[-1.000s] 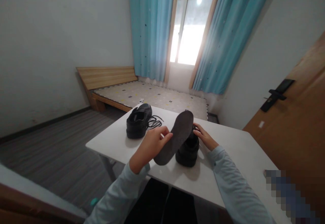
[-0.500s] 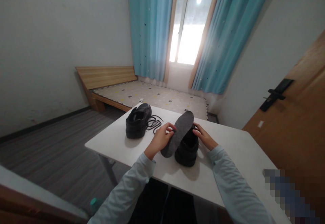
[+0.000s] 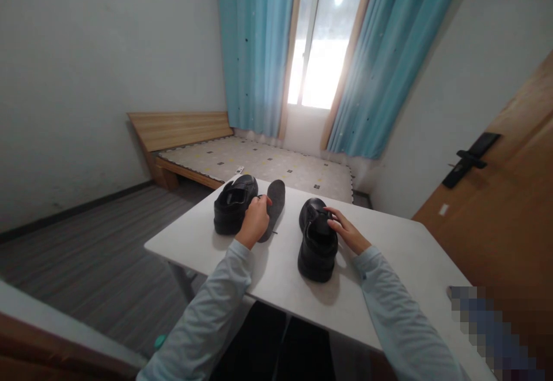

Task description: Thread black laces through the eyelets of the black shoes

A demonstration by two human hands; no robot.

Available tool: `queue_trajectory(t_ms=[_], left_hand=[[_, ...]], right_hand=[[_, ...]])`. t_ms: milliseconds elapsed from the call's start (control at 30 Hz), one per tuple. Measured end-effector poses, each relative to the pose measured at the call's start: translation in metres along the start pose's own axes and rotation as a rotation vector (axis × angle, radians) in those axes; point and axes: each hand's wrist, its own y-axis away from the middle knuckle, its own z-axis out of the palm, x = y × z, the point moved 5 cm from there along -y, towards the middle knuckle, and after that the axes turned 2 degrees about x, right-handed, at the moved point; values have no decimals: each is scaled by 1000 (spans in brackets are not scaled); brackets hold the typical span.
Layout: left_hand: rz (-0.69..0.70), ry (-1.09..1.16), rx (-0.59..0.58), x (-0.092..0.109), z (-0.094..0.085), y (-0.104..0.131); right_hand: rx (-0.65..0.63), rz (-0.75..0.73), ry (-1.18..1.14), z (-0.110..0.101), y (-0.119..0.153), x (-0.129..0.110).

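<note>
Two black shoes stand on a white table (image 3: 389, 266). My left hand (image 3: 254, 221) holds a dark grey insole (image 3: 275, 201) flat on the tabletop, right beside the left shoe (image 3: 234, 210) and over its loose laces. My right hand (image 3: 345, 230) rests on the right side of the right shoe (image 3: 317, 242), fingers at its opening. Both my sleeves are light blue.
A low wooden bed (image 3: 242, 159) with a patterned mattress lies beyond the table. Blue curtains (image 3: 259, 46) frame a bright window. A wooden door (image 3: 501, 196) with a black handle stands at the right. The grey floor (image 3: 86, 248) lies open to the left.
My left hand has carried the insole from above the right shoe leftward and laid it down beside the left shoe. My right hand has stayed on the right shoe.
</note>
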Motion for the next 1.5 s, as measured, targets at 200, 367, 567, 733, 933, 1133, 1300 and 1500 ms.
queue_trajectory(t_ms=[200, 367, 567, 733, 933, 1133, 1300, 1500], left_hand=[[17, -225, -53, -3, 3, 6], [63, -341, -78, 3, 2, 11], [203, -346, -44, 31, -4, 20], [392, -244, -95, 76, -17, 40], [611, -109, -151, 128, -16, 78], [621, -111, -160, 142, 3, 101], [560, -156, -127, 139, 15, 106], [541, -161, -121, 137, 20, 107]], right_hand=[[0, -25, 3, 2, -1, 0], [-1, -15, -2, 4, 1, -5], [8, -13, -7, 4, -1, -4], [0, -34, -17, 4, -3, -3], [-1, -57, 0, 4, -1, -4], [-1, -61, -3, 3, -1, -6], [3, -58, -4, 4, -1, -8], [14, -59, 16, 4, -2, -7]])
